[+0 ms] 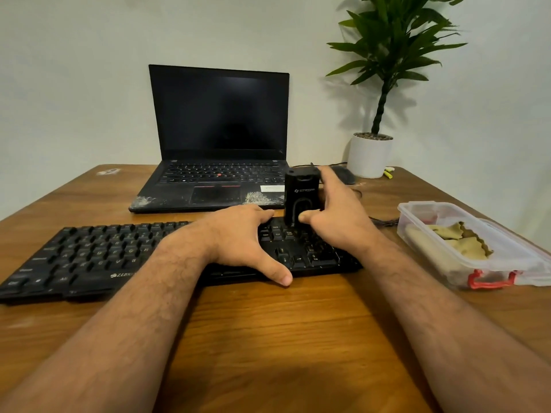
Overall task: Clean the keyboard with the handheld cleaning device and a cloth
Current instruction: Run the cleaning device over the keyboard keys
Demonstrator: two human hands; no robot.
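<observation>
Two hands at frame centre, right hand point(334, 216) gripping upright handheld cleaning device point(301, 198) on keyboard point(89, 257), left hand point(241, 236) spread flat, steadying it

Black keyboard point(89, 257) flat on wood, black handheld cleaner point(301, 195) upright on its right end, beige cloth point(459, 242) boxed beside.

Black keyboard point(98, 257), black cleaning device point(301, 193), tan cloth point(465, 239), brown wood-grain table point(268, 323).
</observation>
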